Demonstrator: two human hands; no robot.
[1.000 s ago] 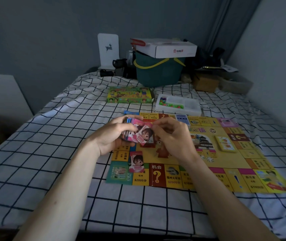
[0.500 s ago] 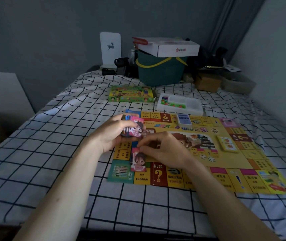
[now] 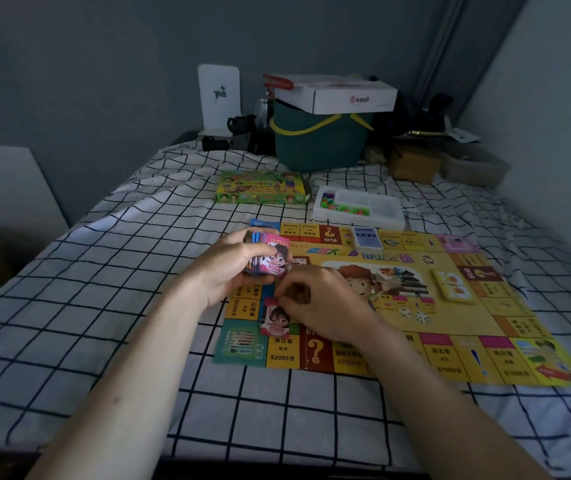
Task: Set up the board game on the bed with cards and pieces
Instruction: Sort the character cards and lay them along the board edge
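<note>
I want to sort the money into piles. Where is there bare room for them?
The sheet left of the board is bare, as is the strip between the board and the bed's near edge. It is crowded behind, around the game box and parts tray.

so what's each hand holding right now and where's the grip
The left hand grips a stack of cards around its sides. The right hand pinches the top edge of a single pink card lying on the board.
</note>
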